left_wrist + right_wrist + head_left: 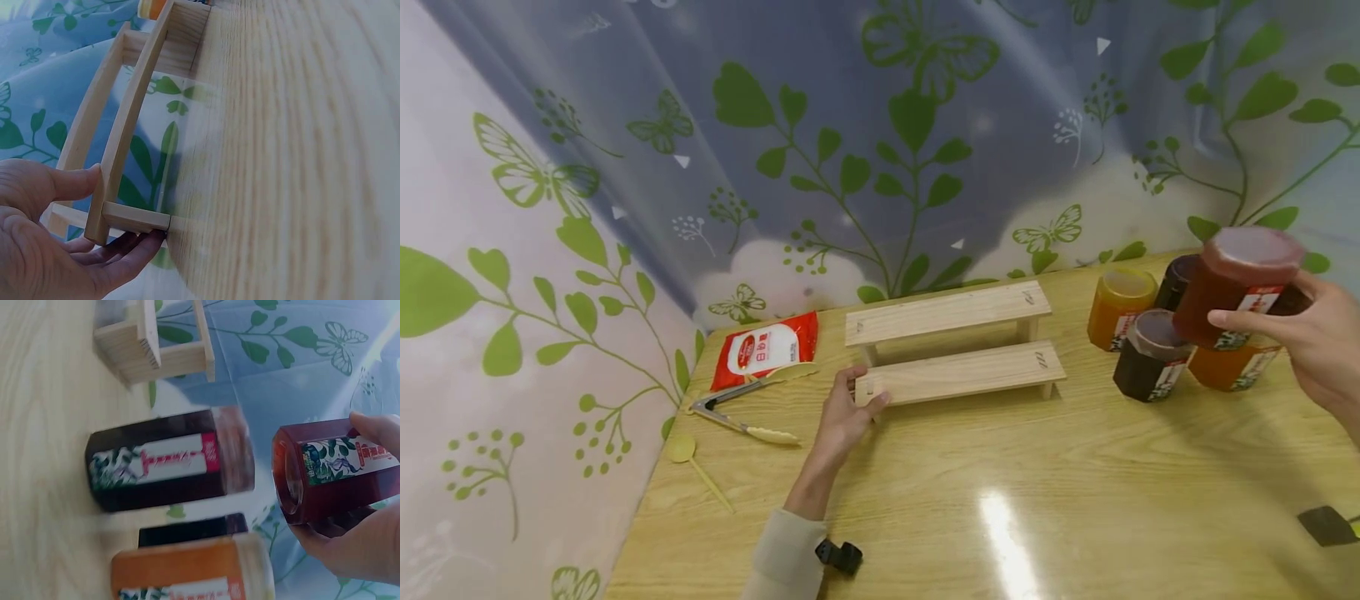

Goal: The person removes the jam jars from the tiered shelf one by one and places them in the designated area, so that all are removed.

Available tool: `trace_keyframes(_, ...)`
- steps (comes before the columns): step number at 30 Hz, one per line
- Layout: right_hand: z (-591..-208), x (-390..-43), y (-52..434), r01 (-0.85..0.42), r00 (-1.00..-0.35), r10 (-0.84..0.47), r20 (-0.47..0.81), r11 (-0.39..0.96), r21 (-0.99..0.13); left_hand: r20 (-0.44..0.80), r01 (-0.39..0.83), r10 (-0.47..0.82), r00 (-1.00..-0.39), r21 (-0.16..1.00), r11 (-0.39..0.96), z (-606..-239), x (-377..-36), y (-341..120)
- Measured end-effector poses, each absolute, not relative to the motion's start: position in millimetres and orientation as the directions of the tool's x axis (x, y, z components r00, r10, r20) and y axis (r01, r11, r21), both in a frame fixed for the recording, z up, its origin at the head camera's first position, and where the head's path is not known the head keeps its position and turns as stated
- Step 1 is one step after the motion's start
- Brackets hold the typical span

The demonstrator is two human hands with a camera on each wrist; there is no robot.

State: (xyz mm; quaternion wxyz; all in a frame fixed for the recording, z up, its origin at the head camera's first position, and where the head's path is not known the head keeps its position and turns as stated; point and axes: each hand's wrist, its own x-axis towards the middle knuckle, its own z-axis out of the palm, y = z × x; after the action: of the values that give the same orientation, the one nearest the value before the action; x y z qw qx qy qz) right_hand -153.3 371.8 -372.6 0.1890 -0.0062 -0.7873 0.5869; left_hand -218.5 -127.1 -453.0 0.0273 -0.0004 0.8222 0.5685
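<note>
My left hand (847,414) grips the left end of the lower step of a two-tier wooden rack (962,372), thumb on top and fingers round the side. In the left wrist view, fingertips (153,240) reach the rack's short leg. My right hand (1318,333) holds a dark red jam jar (1225,292) up in the air, thumb on its near side. The held jar overlaps a group of jars in the head view: a dark jar (1150,358), an orange jar (1120,308), another orange jar (1232,367) and a partly hidden dark one (1176,279).
Left of the rack lie a red and white packet (763,354), metal tongs (726,408) with pale yellow tips, and a yellow spoon (683,450). A dark flat piece (1328,527) sits at the table's right. A patterned curtain (850,167) hangs behind the table.
</note>
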Motion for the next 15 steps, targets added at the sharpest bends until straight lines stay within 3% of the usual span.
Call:
trace_keyframes(12, -401.5, -127.1, 390.4, -0.255, -0.898, 0.248, 0.363, 0.379, -0.890, -0.040, -0.028, 0.026, -0.999, 0.936, 0.351, -454.3, -219.7, -127.6)
trace_keyframes(15, -455.4, -141.4, 432.6, -0.242, -0.903, 0.216, 0.372, 0.461, -0.854, -0.037, -0.026, 0.025, -0.999, 0.935, 0.355, -454.5, -220.3, -127.6)
